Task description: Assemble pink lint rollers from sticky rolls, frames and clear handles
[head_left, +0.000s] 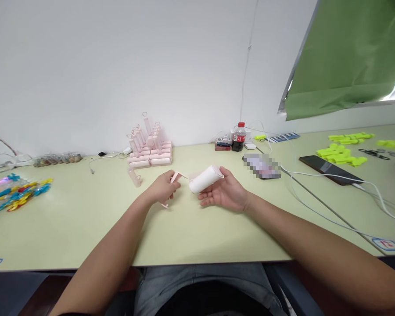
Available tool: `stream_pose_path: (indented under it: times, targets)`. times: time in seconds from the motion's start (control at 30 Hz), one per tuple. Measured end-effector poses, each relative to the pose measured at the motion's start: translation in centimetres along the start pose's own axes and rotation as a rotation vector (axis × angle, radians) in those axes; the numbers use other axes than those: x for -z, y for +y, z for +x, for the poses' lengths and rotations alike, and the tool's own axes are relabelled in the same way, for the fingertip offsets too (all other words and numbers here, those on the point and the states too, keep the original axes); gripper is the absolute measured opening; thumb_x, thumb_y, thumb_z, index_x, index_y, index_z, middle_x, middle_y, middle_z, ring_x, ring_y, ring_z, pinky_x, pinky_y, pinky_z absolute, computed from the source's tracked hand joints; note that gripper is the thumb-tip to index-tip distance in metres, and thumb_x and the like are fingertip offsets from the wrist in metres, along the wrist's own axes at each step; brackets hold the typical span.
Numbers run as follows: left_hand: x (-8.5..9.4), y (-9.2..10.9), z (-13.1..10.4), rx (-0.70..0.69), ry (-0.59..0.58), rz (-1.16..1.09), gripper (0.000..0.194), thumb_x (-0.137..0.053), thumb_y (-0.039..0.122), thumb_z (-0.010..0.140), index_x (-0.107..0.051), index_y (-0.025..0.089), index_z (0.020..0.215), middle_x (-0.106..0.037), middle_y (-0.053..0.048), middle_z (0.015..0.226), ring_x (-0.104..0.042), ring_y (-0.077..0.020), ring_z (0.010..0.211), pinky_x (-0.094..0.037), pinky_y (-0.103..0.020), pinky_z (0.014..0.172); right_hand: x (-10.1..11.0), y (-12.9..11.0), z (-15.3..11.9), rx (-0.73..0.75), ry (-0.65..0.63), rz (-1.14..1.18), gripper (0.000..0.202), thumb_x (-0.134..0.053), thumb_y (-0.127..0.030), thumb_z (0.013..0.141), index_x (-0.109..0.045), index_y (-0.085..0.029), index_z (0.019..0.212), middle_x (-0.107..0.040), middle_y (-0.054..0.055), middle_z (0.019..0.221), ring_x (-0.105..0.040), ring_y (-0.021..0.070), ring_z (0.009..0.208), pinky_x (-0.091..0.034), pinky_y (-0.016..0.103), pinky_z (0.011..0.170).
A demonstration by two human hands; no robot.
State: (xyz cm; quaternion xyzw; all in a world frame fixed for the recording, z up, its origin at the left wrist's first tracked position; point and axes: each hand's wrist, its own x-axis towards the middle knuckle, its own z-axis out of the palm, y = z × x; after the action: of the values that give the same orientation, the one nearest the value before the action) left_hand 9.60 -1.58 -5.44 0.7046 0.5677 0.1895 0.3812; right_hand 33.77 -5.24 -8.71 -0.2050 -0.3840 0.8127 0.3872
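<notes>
My right hand (228,193) holds a white cylinder (206,179) above the table, tilted with its upper end to the right. The fingers curl under it and the thumb rests near that end. In my left hand (163,188) is a thin pale pink plastic piece (176,177), its ends showing past the fingers; its exact kind I cannot make out. The two hands are apart. Left of my left hand, a small clear pink tube (134,177) stands on the table. Behind it is a stack of pink cylinders (139,162) with several clear tubes with heart-shaped loops (146,124) standing on top.
A cola bottle (238,138) stands by the wall near a small box (223,145). Right lie a blurred-out flat object (262,166), a black phone (329,170), white cables (319,177) and neon yellow bundles (339,154). Colourful plastic pieces (19,193) lie far left.
</notes>
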Motion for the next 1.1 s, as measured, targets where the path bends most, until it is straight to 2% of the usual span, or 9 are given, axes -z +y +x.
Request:
stream_pose_path:
  times: [0.13,0.23,0.37,0.5,0.67,0.8,0.93,1.1]
  targets:
    - [-2.0,1.8,-0.9,-0.112,0.059,-0.279,0.029,-0.051,0.051,0.085,-0.05,0.023,0.095,-0.045,0.006,0.059,-0.044,-0.0101,0.043,-0.037,-0.019,0.034,-0.5,0.9,0.4,-0.139,-0.065,0.045,0.08,-0.016,-0.072,0.091,-0.055,-0.008,0.118,-0.072,0.021,0.096,-0.07,0.0268,0.08,-0.051,0.047,0.084]
    - [-3.3,2.8,-1.4,-0.172,0.105,-0.395,0.031,-0.043,0.052,0.09,-0.052,0.022,0.094,-0.044,0.006,0.059,-0.041,-0.0095,0.043,-0.035,-0.02,0.036,-0.6,1.3,0.6,-0.213,-0.141,0.05,0.089,-0.009,-0.077,0.088,-0.056,-0.007,0.116,-0.072,0.022,0.094,-0.071,0.027,0.08,-0.049,0.049,0.088]
    - [-4.0,3.4,-1.8,-0.243,0.183,-0.386,0.032,-0.039,0.048,0.093,-0.053,0.021,0.086,-0.047,0.004,0.061,-0.045,-0.011,0.048,-0.037,-0.022,0.042,-0.5,1.6,0.5,-0.282,-0.218,0.025,0.098,-0.007,-0.082,0.084,-0.057,-0.005,0.116,-0.072,0.024,0.097,-0.071,0.0277,0.081,-0.049,0.048,0.088]
    - [-4.3,3.3,-1.7,-0.278,0.2,-0.364,0.032,-0.039,0.047,0.094,-0.053,0.021,0.083,-0.048,0.004,0.06,-0.045,-0.0113,0.048,-0.039,-0.024,0.046,-0.5,1.6,0.4,-0.31,-0.246,0.005,0.102,-0.006,-0.084,0.082,-0.058,-0.005,0.118,-0.07,0.026,0.105,-0.072,0.0291,0.084,-0.049,0.049,0.089]
    - [-5.6,2.5,-1.2,-0.41,0.305,-0.361,0.036,-0.04,0.053,0.094,-0.05,0.02,0.082,-0.051,0.004,0.064,-0.048,-0.0116,0.056,-0.04,-0.024,0.054,-1.0,1.6,0.1,-0.249,-0.213,-0.008,0.1,-0.012,-0.087,0.079,-0.052,-0.012,0.132,-0.068,0.021,0.116,-0.071,0.0314,0.098,-0.045,0.051,0.097]
    - [-6.3,2.0,-1.4,-0.525,0.403,-0.277,0.038,-0.047,0.057,0.091,-0.05,0.02,0.089,-0.06,0.0,0.078,-0.055,-0.0141,0.069,-0.042,-0.026,0.061,-1.4,1.7,0.0,-0.157,-0.197,0.004,0.084,-0.03,-0.081,0.084,-0.049,-0.016,0.134,-0.069,0.017,0.112,-0.07,0.0285,0.097,-0.046,0.05,0.096]
    - [-6.1,1.7,-1.9,-0.658,0.399,-0.174,0.04,-0.059,0.055,0.084,-0.049,0.02,0.101,-0.061,-0.001,0.084,-0.058,-0.0161,0.072,-0.044,-0.028,0.063,-1.7,1.6,0.0,-0.062,-0.201,0.0,0.067,-0.05,-0.068,0.084,-0.053,-0.017,0.128,-0.069,0.014,0.11,-0.069,0.027,0.094,-0.051,0.046,0.088]
    - [-5.6,1.8,-2.3,-0.912,0.385,-0.017,0.023,-0.056,0.043,0.088,-0.05,0.021,0.094,-0.059,-0.003,0.087,-0.057,-0.0166,0.075,-0.047,-0.03,0.067,-1.8,1.7,0.0,-0.012,-0.173,-0.015,0.058,-0.053,-0.061,0.082,-0.062,-0.013,0.113,-0.071,0.015,0.102,-0.068,0.0271,0.091,-0.052,0.044,0.084]
